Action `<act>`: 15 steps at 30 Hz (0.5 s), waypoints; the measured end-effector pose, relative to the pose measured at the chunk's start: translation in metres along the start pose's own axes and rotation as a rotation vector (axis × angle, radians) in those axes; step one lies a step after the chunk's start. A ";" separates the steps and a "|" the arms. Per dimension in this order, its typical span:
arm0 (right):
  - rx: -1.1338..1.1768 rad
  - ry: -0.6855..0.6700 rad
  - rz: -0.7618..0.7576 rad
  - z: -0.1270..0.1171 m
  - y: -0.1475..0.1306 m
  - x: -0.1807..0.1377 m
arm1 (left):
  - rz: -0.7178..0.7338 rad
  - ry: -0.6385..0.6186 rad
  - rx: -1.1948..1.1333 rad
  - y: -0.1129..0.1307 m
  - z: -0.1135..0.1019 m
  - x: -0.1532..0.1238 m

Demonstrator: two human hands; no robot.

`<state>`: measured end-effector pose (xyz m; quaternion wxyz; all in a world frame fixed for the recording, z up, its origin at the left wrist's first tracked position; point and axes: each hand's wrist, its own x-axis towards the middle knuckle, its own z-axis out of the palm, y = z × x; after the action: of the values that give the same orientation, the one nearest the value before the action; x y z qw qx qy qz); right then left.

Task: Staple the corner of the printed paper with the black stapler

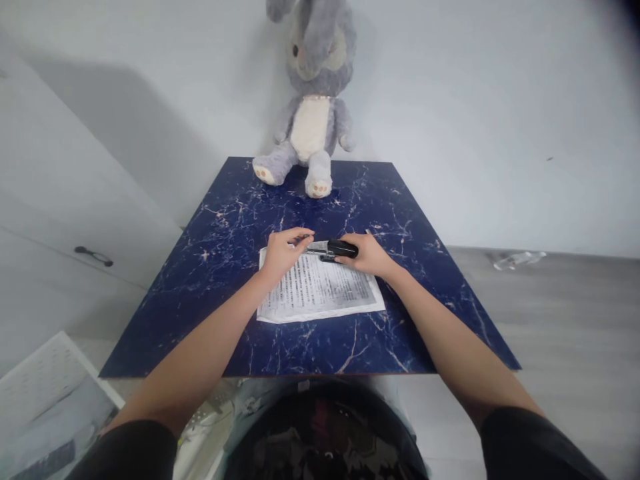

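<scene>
A black stapler [341, 249] lies over the top of a printed paper sheet [320, 290], with a silvery metal part pointing left. My right hand [367, 253] is closed around the stapler's right end. At the left end of the metal part, my left hand [287, 248] holds its thumb and forefinger pinched. Whatever is between those fingertips is too small to make out. The paper lies flat on the blue marble-patterned table [210, 280], below both hands.
A grey plush rabbit [311, 120] sits at the table's far edge against the white wall. On the left stands a white cabinet with a dark handle [94, 255]. A white perforated container [47, 373] is at the lower left. Some clear plastic [520, 260] lies on the floor to the right.
</scene>
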<state>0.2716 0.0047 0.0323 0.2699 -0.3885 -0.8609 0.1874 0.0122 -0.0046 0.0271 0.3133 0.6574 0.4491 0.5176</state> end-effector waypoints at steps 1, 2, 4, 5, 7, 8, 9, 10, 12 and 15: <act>-0.001 -0.012 -0.013 0.000 0.000 0.000 | -0.002 -0.008 0.009 0.000 0.000 0.000; -0.004 -0.018 -0.020 0.000 0.001 0.001 | -0.002 -0.025 0.015 0.000 0.000 0.001; -0.010 -0.019 -0.025 -0.001 0.001 0.001 | 0.008 -0.068 0.015 -0.001 0.000 0.001; -0.013 -0.017 -0.026 -0.001 0.002 0.001 | 0.018 -0.091 0.016 -0.001 0.001 0.001; -0.011 -0.014 -0.037 0.000 0.003 0.001 | 0.051 -0.121 0.030 -0.002 0.001 0.002; -0.009 -0.013 -0.043 0.000 0.004 0.001 | 0.071 -0.123 0.041 -0.003 0.000 0.002; -0.008 -0.014 -0.048 0.001 0.004 0.001 | 0.091 -0.117 0.055 -0.003 0.000 0.003; -0.007 -0.015 -0.050 0.001 0.005 0.001 | 0.113 -0.108 0.070 -0.004 0.000 0.003; -0.005 -0.017 -0.046 0.002 0.006 0.001 | 0.155 -0.092 0.099 -0.005 -0.001 0.005; 0.003 -0.022 -0.032 0.002 0.007 0.001 | 0.207 -0.120 0.118 -0.007 -0.002 0.006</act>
<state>0.2739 0.0098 0.0270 0.2638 -0.3722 -0.8697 0.1885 0.0086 0.0040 0.0238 0.2453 0.7474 0.3890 0.4796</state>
